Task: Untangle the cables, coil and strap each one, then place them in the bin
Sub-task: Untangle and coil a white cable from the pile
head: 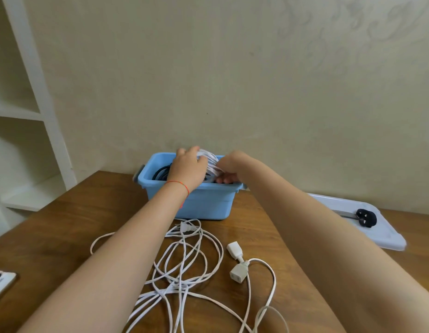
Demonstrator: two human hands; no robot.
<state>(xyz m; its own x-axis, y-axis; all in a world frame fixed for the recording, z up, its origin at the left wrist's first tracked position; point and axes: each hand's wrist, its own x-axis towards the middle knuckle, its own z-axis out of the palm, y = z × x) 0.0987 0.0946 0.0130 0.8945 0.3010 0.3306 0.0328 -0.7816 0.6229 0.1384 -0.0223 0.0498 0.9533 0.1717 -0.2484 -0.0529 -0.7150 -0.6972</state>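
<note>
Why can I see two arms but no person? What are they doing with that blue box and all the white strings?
The camera sits on the person's head and looks down, so you see only their own arms. Both hands, the left hand and the right hand, hold a coiled white cable over the blue bin. A black cable already lies inside. On the wooden table a tangled white cable with two sockets waits its turn. To the right lies the bin's lid with a black plug on it.

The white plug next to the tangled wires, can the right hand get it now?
Probably not yet: the right hand is busy holding a white coil over the bin. The plug itself lies uncovered.
</note>
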